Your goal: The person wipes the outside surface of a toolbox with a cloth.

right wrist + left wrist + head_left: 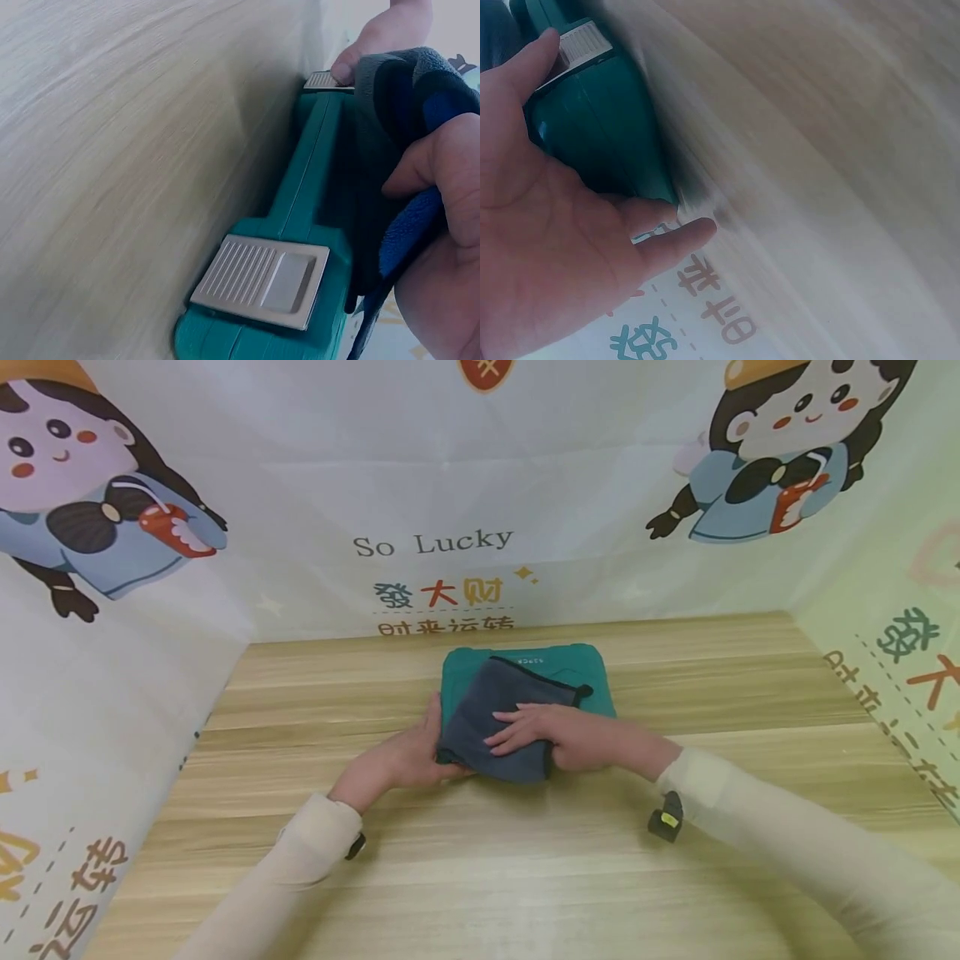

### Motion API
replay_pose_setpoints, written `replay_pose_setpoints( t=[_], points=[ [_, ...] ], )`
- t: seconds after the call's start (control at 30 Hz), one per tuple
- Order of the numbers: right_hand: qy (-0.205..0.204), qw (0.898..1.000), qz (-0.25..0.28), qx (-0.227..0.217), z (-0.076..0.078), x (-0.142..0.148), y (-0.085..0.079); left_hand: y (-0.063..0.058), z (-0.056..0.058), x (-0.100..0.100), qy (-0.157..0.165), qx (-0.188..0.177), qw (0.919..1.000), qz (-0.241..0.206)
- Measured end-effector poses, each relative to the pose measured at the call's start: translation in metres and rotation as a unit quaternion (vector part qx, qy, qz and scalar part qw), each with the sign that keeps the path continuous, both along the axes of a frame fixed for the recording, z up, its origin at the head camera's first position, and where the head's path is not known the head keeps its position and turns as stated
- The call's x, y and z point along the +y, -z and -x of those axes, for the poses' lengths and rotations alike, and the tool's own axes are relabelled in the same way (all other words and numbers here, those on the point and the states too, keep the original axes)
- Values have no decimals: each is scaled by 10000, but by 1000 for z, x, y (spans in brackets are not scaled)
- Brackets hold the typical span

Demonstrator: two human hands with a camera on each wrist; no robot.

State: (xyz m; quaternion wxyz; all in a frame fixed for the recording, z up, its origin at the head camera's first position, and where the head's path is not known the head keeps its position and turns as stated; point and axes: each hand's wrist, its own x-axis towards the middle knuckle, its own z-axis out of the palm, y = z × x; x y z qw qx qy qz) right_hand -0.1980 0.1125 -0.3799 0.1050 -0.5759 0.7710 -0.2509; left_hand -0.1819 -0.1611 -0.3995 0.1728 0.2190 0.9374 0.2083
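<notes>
Teal moulded-plastic carrying case (465, 668), one: lies flat at the middle of the far half of the counter (712, 685), lid down. Lid bears small pale lettering towards its far edge, too small to read. Near side fitted with a teal handle (300, 172) between two ridged silver-toned latches, the left latch (321, 80) and the right latch (259, 281).

Dark blue-grey plush cloth (480, 710), one: black edging, brighter blue in its folds; draped askew over the left and middle of the lid, hanging past the near edge.

Left hand (412, 756): at the case's near left corner, thumb on the left latch, fingers extended along the left end, touching rather than clenched.

Right hand (558, 735): on the cloth, fingers spread across its upper face, bent thumb against the near fold, grasping the cloth between them.

Cream sleeves (795, 835), two, each with a dark wrist device; the right device (664, 821) carries a yellow-green mark.

Counter: pale wood-grain surface, bordered left, right and far by a printed white backdrop (577, 510). Prints include a cartoon figure in blue at far left and far right, and "So Lucky" above Chinese characters at centre.
</notes>
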Motion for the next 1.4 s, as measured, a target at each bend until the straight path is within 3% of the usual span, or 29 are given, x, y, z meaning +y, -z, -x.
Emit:
replay_pose_setpoints(
  t=[0.4, 1.03, 1.4],
  points=[
    [15, 9988, -480, -15, -5, 8, -7, -6, 0, 2, 221, 395, 9987, 237],
    [42, 9999, 68, -108, 0, 25, -6, -8, -3, 6, 32, 441, 9962, 749],
    [467, 9982, 158, -354, 4, 59, -5, -7, -1, 7, 24, 358, 9954, 885]
  ],
)
